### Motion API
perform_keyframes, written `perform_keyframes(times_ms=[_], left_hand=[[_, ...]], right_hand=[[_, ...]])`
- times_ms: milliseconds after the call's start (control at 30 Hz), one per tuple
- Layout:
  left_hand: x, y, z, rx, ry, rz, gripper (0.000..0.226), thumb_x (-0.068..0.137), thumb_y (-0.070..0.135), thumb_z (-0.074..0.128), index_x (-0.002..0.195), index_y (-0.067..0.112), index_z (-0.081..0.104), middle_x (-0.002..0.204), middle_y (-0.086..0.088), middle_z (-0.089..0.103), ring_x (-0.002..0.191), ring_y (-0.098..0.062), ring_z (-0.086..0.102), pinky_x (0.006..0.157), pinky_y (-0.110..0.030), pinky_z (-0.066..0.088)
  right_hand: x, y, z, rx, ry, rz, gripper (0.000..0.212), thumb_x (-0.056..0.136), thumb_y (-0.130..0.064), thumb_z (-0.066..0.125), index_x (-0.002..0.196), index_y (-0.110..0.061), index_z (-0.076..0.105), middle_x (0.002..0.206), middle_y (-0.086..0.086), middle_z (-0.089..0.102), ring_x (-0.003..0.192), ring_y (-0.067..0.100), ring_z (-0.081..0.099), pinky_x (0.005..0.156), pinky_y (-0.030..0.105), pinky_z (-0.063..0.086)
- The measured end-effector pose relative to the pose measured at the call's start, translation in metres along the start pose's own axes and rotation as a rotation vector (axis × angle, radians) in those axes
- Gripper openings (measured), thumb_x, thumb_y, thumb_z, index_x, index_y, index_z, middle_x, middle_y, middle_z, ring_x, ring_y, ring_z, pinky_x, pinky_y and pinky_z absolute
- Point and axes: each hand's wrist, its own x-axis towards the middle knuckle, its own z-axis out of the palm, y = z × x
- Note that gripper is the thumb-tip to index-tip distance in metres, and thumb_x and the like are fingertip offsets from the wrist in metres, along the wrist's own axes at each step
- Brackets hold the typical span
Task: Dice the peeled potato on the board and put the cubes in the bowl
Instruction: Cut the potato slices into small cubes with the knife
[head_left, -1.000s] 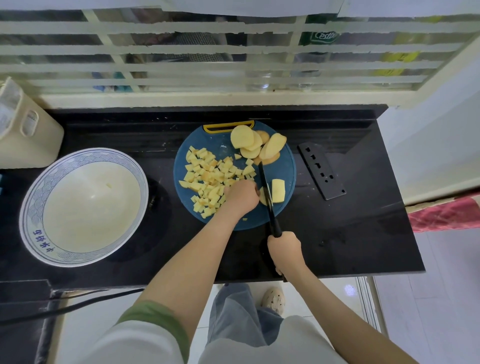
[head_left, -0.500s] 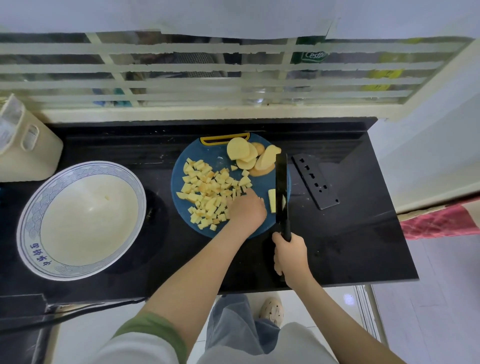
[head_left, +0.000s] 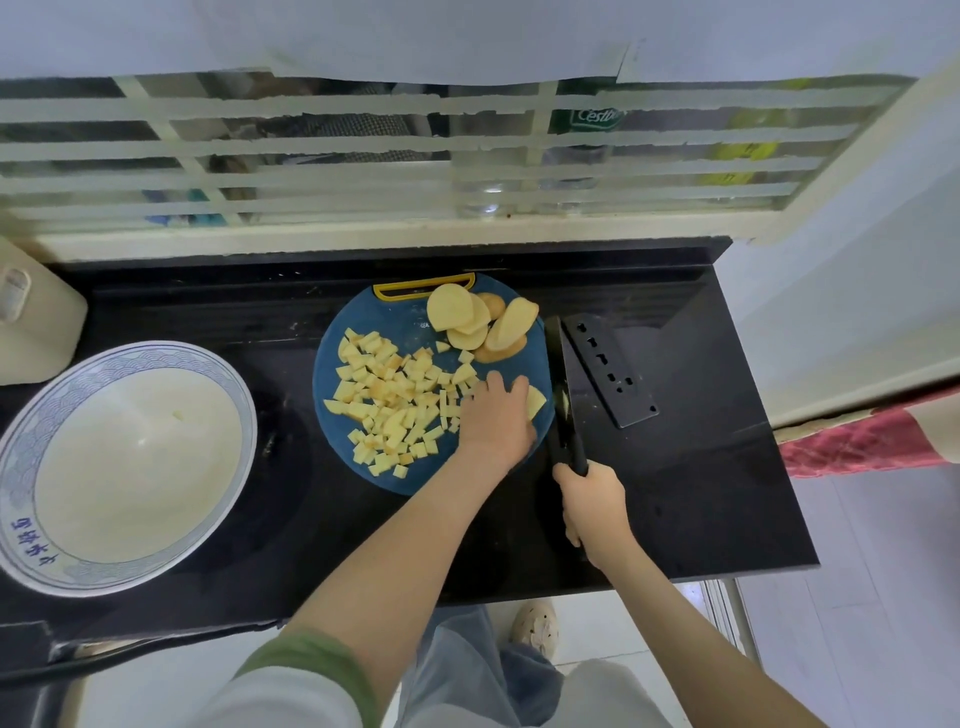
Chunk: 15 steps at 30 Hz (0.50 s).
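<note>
A round blue cutting board (head_left: 410, 322) lies on the black counter. Several potato cubes (head_left: 387, 395) are piled on its left and middle, and uncut potato slices (head_left: 462, 312) are stacked at its far right. My left hand (head_left: 496, 418) rests palm down on the board's right part, fingers over some cut strips and the thumb on a flat potato piece (head_left: 536, 402). My right hand (head_left: 595, 501) grips the handle of a black knife (head_left: 558, 379), whose blade lies along the board's right edge, beside that piece. A large white bowl (head_left: 236, 395) with a blue rim stands at the left, nearly empty.
A black perforated metal plate (head_left: 610, 371) lies just right of the knife. A beige container (head_left: 36, 332) stands at the far left behind the bowl. A barred window runs behind the counter, whose right edge (head_left: 769, 415) drops to the floor.
The knife has lifted out of the potato piece and swung to the board's right edge, blade turned flat. My left hand has shifted right and uncurled over the cut pieces.
</note>
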Motion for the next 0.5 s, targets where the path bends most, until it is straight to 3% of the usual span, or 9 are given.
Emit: perform_keyframes(times_ms=[133, 233, 333, 400, 433, 500], left_hand=[[0.001, -0.031, -0.010, 0.156, 0.002, 0.268, 0.048, 0.091, 0.028, 0.052, 0.137, 0.022, 0.037, 0.129, -0.009, 0.041, 0.120, -0.029, 0.037, 0.095, -0.041, 0.032], [-0.008, -0.045, -0.017, 0.100, 0.014, 0.297, 0.053, 0.089, 0.028, 0.052, 0.139, 0.021, 0.037, 0.133, -0.005, 0.040, 0.123, -0.026, 0.035, 0.097, -0.041, 0.029], [-0.021, -0.044, -0.030, -0.148, 0.281, 0.169, 0.039, 0.085, 0.020, 0.053, 0.124, 0.016, 0.052, 0.115, -0.006, 0.050, 0.106, -0.027, 0.046, 0.089, -0.039, 0.033], [-0.020, -0.041, -0.039, -0.138, 0.491, 0.181, 0.031, 0.086, 0.019, 0.055, 0.117, 0.017, 0.058, 0.102, -0.007, 0.053, 0.094, -0.028, 0.051, 0.079, -0.040, 0.036], [-0.016, -0.040, -0.043, -0.087, 0.520, 0.227, 0.032, 0.087, 0.020, 0.057, 0.119, 0.021, 0.060, 0.103, -0.006, 0.055, 0.093, -0.028, 0.052, 0.077, -0.039, 0.035], [-0.010, -0.035, -0.058, 0.050, 0.403, 0.363, 0.036, 0.093, 0.022, 0.055, 0.128, 0.030, 0.056, 0.120, -0.002, 0.054, 0.104, -0.028, 0.050, 0.082, -0.041, 0.032]], right_hand=[[0.000, -0.003, 0.002, -0.158, -0.009, -0.052, 0.021, 0.094, -0.024, 0.052, 0.077, -0.012, 0.057, 0.071, 0.008, 0.056, 0.063, 0.023, 0.053, 0.063, 0.043, 0.052], [-0.003, -0.008, 0.003, -0.308, 0.020, -0.142, 0.022, 0.096, -0.024, 0.050, 0.078, -0.014, 0.057, 0.074, 0.005, 0.060, 0.067, 0.020, 0.058, 0.064, 0.037, 0.051], [-0.007, -0.011, -0.004, -0.506, 0.072, -0.231, 0.022, 0.098, -0.027, 0.048, 0.080, -0.017, 0.056, 0.074, 0.003, 0.061, 0.066, 0.016, 0.059, 0.057, 0.030, 0.047], [-0.008, -0.014, -0.012, -0.660, 0.088, -0.278, 0.020, 0.099, -0.030, 0.047, 0.084, -0.018, 0.055, 0.076, 0.001, 0.061, 0.067, 0.015, 0.060, 0.058, 0.030, 0.049], [-0.007, -0.015, -0.015, -0.746, 0.094, -0.312, 0.020, 0.099, -0.031, 0.046, 0.087, -0.019, 0.055, 0.076, 0.000, 0.060, 0.066, 0.015, 0.060, 0.057, 0.029, 0.050], [-0.008, -0.020, -0.022, -0.901, 0.105, -0.401, 0.018, 0.099, -0.033, 0.046, 0.093, -0.019, 0.055, 0.077, -0.002, 0.060, 0.066, 0.015, 0.061, 0.058, 0.030, 0.051]])
